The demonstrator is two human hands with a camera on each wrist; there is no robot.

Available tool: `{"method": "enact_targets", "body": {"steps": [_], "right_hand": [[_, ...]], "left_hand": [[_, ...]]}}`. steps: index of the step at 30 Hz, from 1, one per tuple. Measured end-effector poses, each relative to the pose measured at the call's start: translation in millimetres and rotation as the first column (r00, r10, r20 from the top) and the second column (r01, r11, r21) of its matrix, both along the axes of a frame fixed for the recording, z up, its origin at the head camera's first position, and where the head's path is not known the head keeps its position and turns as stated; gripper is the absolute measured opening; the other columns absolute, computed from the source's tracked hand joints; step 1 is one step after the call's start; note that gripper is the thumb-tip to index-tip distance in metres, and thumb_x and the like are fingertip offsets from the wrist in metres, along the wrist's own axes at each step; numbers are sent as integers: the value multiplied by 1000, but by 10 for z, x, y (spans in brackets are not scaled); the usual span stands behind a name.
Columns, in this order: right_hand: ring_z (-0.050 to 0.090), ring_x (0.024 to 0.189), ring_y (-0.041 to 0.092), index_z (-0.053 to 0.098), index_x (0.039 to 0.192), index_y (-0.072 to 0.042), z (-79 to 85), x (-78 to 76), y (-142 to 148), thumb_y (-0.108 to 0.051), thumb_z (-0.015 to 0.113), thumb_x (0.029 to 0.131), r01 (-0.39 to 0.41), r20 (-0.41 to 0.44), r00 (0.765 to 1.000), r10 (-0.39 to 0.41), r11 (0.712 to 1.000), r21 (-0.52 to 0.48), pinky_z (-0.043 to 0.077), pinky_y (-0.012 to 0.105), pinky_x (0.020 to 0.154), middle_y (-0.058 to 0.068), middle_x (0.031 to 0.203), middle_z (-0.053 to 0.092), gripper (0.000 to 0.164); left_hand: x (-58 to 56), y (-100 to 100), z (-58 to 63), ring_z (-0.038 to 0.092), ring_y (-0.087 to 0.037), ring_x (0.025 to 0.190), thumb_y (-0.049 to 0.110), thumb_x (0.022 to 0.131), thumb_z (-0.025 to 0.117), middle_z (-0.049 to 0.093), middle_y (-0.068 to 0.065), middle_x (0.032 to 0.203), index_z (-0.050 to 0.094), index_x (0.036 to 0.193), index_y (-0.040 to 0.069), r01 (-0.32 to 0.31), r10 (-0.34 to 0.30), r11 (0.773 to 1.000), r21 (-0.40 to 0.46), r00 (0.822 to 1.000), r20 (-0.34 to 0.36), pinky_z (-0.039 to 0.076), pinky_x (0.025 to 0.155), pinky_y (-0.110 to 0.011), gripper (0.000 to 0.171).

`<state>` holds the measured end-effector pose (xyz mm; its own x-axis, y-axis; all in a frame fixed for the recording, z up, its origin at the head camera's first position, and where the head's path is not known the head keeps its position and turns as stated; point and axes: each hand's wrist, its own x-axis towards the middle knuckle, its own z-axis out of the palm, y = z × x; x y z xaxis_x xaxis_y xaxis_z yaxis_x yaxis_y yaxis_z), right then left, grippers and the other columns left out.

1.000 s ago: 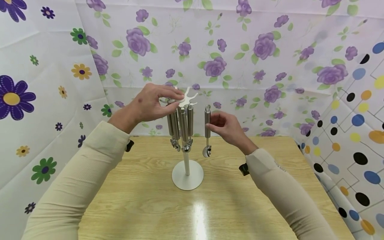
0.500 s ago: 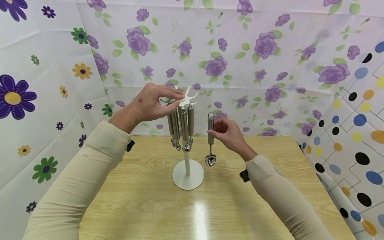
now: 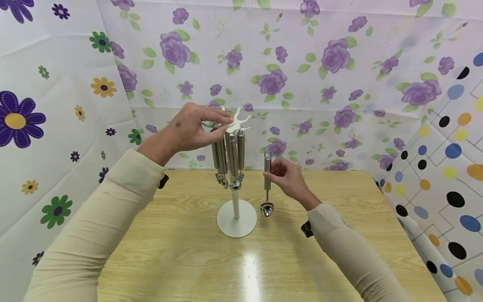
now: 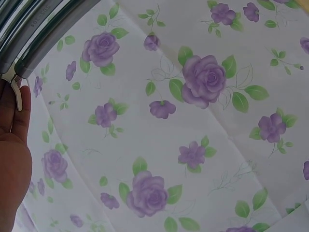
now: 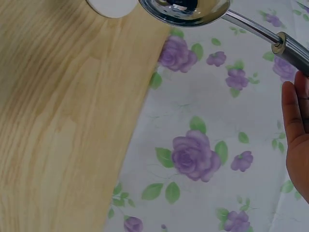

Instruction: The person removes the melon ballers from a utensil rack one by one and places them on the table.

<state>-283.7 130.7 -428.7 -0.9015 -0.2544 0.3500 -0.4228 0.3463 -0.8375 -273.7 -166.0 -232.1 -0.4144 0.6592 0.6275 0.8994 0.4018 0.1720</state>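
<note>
A white rack (image 3: 237,226) with a round base and curved hooks at its top stands on the table. Several steel utensils (image 3: 232,157) hang from it, handles up. My left hand (image 3: 194,128) holds the top of the rack, fingers over the hub and thumb lower down. To the right of the rack, my right hand (image 3: 288,178) pinches the handle of a steel scoop (image 3: 267,174) between thumb and fingers. The scoop hangs upright, bowl down, apart from the rack. Its shiny round bowl (image 5: 188,17) shows at the top of the right wrist view.
The wooden table (image 3: 181,251) ends at the back against a cloth with purple flowers (image 3: 332,105). Other patterned cloths hang to the left (image 3: 71,138) and the right (image 3: 445,167). Hooks on the rack's right side stick out bare.
My right hand has carried the scoop down and slightly right, away from the hooks, and the bowl has turned. My left hand has stayed on the rack's top.
</note>
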Motion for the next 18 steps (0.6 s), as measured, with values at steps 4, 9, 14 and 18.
{"method": "enact_targets", "body": {"steps": [4,9,14,18], "right_hand": [[64,76,22,64,102,-2,-125,-5,10,-12,77,90,9,18,1000,-9,1000,-15,53,26,65,9,90,68,20],[63,75,19,64,103,0,-250,-1,26,-13,78,89,42,45,998,-41,999,-11,52,23,65,12,90,68,23],[63,78,22,64,107,3,-399,3,50,-14,78,89,70,70,995,-69,998,-7,51,22,65,15,94,67,28],[63,78,20,63,106,2,-524,-17,65,-15,77,90,83,79,993,-83,997,-3,51,21,65,13,92,67,27]], "left_hand": [[2,4,-5,73,-22,89,5,89,69,74,-10,112,78,108,4,2,-2,1000,2,1000,-6,39,52,-25,21],[4,2,-15,70,-17,69,5,89,69,73,-11,114,78,110,4,6,-6,1000,3,1000,-8,38,49,-24,22],[5,-2,-24,71,-18,72,5,89,69,73,-10,113,78,109,4,-7,7,1000,6,1000,-6,38,49,-24,22],[3,-4,-25,71,-19,73,5,90,68,73,-10,112,78,109,4,-15,15,1000,9,1000,-5,36,49,-23,22]]}}
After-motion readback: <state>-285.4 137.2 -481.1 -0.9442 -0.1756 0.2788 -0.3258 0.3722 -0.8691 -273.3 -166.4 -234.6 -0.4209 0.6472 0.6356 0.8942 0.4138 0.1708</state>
